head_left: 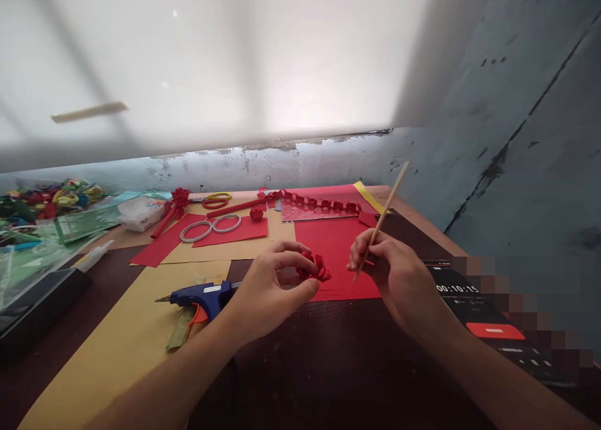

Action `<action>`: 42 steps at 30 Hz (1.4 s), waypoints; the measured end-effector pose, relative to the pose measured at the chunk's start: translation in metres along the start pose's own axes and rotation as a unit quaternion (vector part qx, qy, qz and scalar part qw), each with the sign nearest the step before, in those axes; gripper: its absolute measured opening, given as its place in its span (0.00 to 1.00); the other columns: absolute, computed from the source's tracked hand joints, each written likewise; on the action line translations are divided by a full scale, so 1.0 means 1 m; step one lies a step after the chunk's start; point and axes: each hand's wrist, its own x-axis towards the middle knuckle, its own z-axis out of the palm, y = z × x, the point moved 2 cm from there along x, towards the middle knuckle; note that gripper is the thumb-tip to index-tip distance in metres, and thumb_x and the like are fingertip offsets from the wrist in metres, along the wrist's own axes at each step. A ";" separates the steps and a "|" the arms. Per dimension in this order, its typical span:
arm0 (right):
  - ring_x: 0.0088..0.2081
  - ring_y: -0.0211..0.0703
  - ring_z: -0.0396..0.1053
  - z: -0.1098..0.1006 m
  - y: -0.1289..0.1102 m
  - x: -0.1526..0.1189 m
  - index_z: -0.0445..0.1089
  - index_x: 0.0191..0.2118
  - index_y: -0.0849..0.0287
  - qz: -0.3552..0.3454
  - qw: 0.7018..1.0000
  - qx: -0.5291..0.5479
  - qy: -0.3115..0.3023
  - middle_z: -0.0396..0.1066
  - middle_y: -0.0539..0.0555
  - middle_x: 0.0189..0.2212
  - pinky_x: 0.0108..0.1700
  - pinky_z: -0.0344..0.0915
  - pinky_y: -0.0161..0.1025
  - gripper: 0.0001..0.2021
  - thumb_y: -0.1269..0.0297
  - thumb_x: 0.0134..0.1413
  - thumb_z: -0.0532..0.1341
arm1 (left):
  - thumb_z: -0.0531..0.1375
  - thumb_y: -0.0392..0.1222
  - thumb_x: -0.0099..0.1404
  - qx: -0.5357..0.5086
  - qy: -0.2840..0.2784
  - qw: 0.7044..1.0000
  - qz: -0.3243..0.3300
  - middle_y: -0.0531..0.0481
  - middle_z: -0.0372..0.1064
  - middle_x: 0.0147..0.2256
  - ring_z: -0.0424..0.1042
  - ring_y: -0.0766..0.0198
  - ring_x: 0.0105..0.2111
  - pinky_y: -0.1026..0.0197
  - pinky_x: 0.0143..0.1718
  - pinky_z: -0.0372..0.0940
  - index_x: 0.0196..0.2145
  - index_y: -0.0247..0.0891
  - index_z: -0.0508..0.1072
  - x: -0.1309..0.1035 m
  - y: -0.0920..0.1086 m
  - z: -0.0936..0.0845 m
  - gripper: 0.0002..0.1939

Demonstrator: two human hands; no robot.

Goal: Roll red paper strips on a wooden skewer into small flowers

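Forearms (188,364) nearest, over table (310,373). Left hand (277,280) pinching red paper flower (317,267) over red sheet (338,242); right hand (394,261) pinching wooden stick (393,192). Hard squeeze could crush flower; stick slip could tear it; left forearm could knock adjacent glue gun (209,295).

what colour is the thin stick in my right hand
The thin stick is a pale tan; it shows best in the head view.
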 end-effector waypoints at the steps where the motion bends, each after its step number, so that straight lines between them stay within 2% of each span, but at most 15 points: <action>1: 0.28 0.39 0.64 0.001 0.001 -0.002 0.66 0.26 0.57 0.009 1.000 -0.017 -0.018 0.64 0.50 0.26 0.35 0.64 0.39 0.10 0.72 0.55 0.51 | 0.64 0.33 0.61 -0.003 0.002 1.000 -0.001 0.43 0.65 0.47 0.72 0.58 0.49 0.61 0.46 0.74 0.33 0.36 0.80 0.000 0.000 0.000 0.04; 4: 0.27 0.38 0.58 0.007 0.000 -0.008 0.66 0.29 0.56 0.012 0.992 -0.103 -0.065 0.60 0.48 0.25 0.31 0.58 0.38 0.10 0.72 0.56 0.51 | 0.64 0.33 0.61 -0.014 0.009 1.000 -0.002 0.43 0.65 0.46 0.73 0.58 0.47 0.62 0.44 0.74 0.32 0.35 0.80 0.001 0.002 0.000 0.04; 6: 0.27 0.38 0.54 0.011 -0.002 -0.013 0.68 0.33 0.55 0.002 0.984 -0.156 -0.089 0.57 0.46 0.25 0.29 0.54 0.37 0.06 0.70 0.58 0.54 | 0.64 0.34 0.62 -0.020 0.011 1.000 -0.002 0.43 0.65 0.46 0.73 0.59 0.46 0.62 0.43 0.73 0.32 0.35 0.80 0.001 0.003 0.000 0.04; 8: 0.28 0.38 0.55 0.015 -0.005 -0.018 0.68 0.39 0.54 -0.017 0.974 -0.198 -0.111 0.56 0.46 0.26 0.29 0.55 0.36 0.03 0.65 0.59 0.59 | 0.64 0.35 0.62 -0.028 0.011 1.000 -0.002 0.43 0.65 0.46 0.73 0.60 0.46 0.63 0.43 0.73 0.32 0.34 0.80 0.001 0.003 0.000 0.04; 9: 0.29 0.38 0.55 0.017 -0.007 -0.020 0.69 0.41 0.53 -0.031 0.967 -0.222 -0.118 0.57 0.46 0.27 0.29 0.55 0.36 0.05 0.63 0.58 0.62 | 0.65 0.36 0.62 -0.032 0.010 0.999 -0.004 0.44 0.64 0.46 0.73 0.60 0.46 0.64 0.42 0.73 0.32 0.34 0.80 0.001 0.003 -0.001 0.04; 12: 0.29 0.39 0.55 0.020 -0.009 -0.024 0.69 0.42 0.52 -0.072 0.945 -0.296 -0.119 0.58 0.46 0.28 0.30 0.56 0.36 0.08 0.61 0.57 0.65 | 0.66 0.38 0.62 -0.041 0.011 0.999 -0.011 0.44 0.63 0.47 0.72 0.59 0.46 0.64 0.42 0.72 0.31 0.34 0.80 0.001 0.001 -0.002 0.05; 15: 0.27 0.38 0.52 0.021 -0.009 -0.024 0.69 0.41 0.52 -0.087 0.933 -0.336 -0.097 0.55 0.45 0.25 0.28 0.53 0.36 0.08 0.58 0.57 0.66 | 0.65 0.38 0.63 -0.034 0.014 0.999 0.000 0.43 0.64 0.46 0.72 0.60 0.46 0.63 0.44 0.72 0.31 0.34 0.80 0.002 0.000 -0.002 0.05; 23: 0.25 0.37 0.52 0.022 -0.010 -0.023 0.71 0.38 0.52 -0.112 0.926 -0.353 -0.071 0.51 0.44 0.23 0.27 0.52 0.36 0.06 0.59 0.57 0.66 | 0.64 0.37 0.63 -0.067 0.009 0.998 0.015 0.44 0.65 0.46 0.72 0.58 0.47 0.59 0.47 0.71 0.33 0.35 0.80 0.001 -0.001 -0.001 0.04; 27: 0.24 0.37 0.51 0.018 -0.006 -0.021 0.71 0.40 0.51 -0.104 0.929 -0.353 -0.048 0.49 0.43 0.22 0.25 0.51 0.36 0.07 0.58 0.57 0.66 | 0.64 0.34 0.61 -0.108 0.006 0.994 0.021 0.44 0.66 0.46 0.73 0.58 0.46 0.56 0.48 0.72 0.35 0.36 0.80 0.002 -0.001 -0.001 0.05; 31: 0.24 0.38 0.51 0.015 -0.003 -0.019 0.71 0.41 0.51 -0.082 0.935 -0.341 -0.047 0.48 0.43 0.22 0.25 0.50 0.37 0.08 0.56 0.57 0.66 | 0.65 0.34 0.61 -0.090 0.009 0.996 0.021 0.45 0.65 0.46 0.73 0.57 0.46 0.57 0.46 0.73 0.34 0.36 0.80 0.001 -0.003 -0.002 0.03; 33: 0.24 0.37 0.51 0.016 -0.003 -0.018 0.72 0.42 0.51 -0.078 0.940 -0.328 -0.051 0.50 0.43 0.22 0.25 0.50 0.37 0.09 0.57 0.57 0.66 | 0.66 0.35 0.61 -0.083 0.007 0.996 0.022 0.45 0.65 0.47 0.73 0.57 0.46 0.59 0.44 0.74 0.34 0.36 0.79 0.000 -0.003 -0.002 0.02; 38: 0.25 0.36 0.53 0.018 -0.006 -0.018 0.72 0.45 0.51 -0.080 0.949 -0.297 -0.065 0.66 0.46 0.29 0.26 0.54 0.36 0.10 0.60 0.57 0.65 | 0.66 0.37 0.62 -0.036 0.003 0.999 0.030 0.44 0.64 0.49 0.71 0.55 0.51 0.59 0.44 0.75 0.35 0.38 0.80 -0.001 -0.002 -0.003 0.03; 42: 0.24 0.36 0.50 0.016 -0.005 -0.016 0.73 0.41 0.52 -0.053 0.959 -0.268 -0.079 0.59 0.44 0.23 0.25 0.50 0.36 0.08 0.58 0.57 0.66 | 0.66 0.36 0.62 -0.025 -0.008 0.999 0.040 0.43 0.64 0.50 0.68 0.53 0.56 0.60 0.44 0.74 0.34 0.38 0.79 -0.002 0.000 -0.005 0.01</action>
